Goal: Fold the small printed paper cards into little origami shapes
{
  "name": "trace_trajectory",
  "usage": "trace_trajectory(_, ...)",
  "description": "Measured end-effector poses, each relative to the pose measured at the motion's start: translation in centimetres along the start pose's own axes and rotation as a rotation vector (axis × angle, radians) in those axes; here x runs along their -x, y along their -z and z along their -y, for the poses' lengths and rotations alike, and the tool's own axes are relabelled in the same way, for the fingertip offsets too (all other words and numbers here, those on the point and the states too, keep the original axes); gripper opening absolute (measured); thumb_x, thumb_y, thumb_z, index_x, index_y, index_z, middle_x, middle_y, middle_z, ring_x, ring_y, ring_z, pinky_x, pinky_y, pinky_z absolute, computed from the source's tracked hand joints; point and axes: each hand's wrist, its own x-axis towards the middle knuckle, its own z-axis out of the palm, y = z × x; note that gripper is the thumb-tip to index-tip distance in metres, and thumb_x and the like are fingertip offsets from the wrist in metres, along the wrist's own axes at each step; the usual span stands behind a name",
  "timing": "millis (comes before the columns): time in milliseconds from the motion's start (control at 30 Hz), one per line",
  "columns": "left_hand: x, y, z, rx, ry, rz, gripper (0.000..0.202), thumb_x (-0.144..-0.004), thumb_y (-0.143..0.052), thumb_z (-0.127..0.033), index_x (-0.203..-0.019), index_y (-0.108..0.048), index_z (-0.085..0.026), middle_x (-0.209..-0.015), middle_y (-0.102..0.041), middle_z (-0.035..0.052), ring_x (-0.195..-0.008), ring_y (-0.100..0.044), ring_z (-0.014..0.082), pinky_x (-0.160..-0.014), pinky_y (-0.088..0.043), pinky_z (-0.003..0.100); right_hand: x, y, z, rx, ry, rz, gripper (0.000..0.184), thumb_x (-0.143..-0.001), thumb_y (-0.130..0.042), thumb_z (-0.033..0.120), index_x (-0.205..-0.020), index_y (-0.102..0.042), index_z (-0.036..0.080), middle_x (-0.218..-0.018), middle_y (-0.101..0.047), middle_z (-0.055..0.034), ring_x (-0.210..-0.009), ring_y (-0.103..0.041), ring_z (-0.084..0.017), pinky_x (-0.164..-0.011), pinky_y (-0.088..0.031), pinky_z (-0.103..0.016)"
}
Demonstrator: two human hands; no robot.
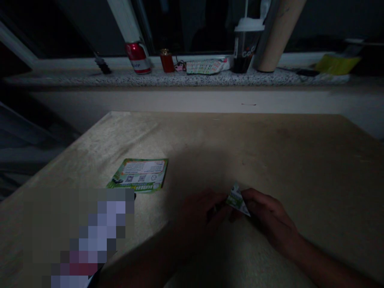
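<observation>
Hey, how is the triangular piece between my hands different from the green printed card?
Shape: the triangular piece shows three corners; the printed card is four-sided.
Size: the triangular piece looks much smaller than the printed card.
Pose: the triangular piece is held between your left hand and right hand, while the printed card lies on the table.
Both show green and whitish printing.
</observation>
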Motion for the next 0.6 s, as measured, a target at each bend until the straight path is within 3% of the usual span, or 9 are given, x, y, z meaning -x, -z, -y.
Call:
trace_trajectory(200,-0.1,0.1,0.4,-0.052,-0.104,-0.012,0.019,-0.099,-0.057,-0.03,-0.096,-0.073,-0.022,-0.082,-0.067,0.0002,-0.07,-0.059,0.0133,-0.069,-0.043,0.025,0.1,0.4,0.3,0.155,0.073,0.068,0.034,-0.104,-0.044,0.042,-0.105,-0.071,0.021,-0.079,-0.068,-0.0038,-0.071,-0.063,-0.017,-0.066,-0.049,-0.031)
trace_trajectory(400,0.2,-0.1,0.3,-0.077,-0.167,-0.006,0.014,-0.099,-0.054,-0.023,-0.1,-0.067,-0.019,-0.086,-0.068,0.0018,-0.075,-0.061,0.0147,-0.071,-0.044,0.025,0.3,-0.3,0.5,0.312,0.158,0.065,0.016,-0.098,-0.056,0.029,-0.097,-0.068,0.019,-0.068,-0.06,-0.0007,-0.058,-0.055,-0.014,-0.049,-0.044,-0.025)
trace_trajectory(600,0.3,-0.1,0.5,-0.113,-0.177,-0.022,0.014,-0.098,-0.056,-0.026,-0.094,-0.066,-0.017,-0.079,-0.064,0.0006,-0.069,-0.057,0.0137,-0.067,-0.041,0.025,0.3,-0.8,0.3,0.413,0.14,0.073,0.005,-0.093,-0.06,0.018,-0.096,-0.062,0.021,-0.065,-0.051,0.0044,-0.051,-0.043,-0.01,-0.044,-0.035,-0.023)
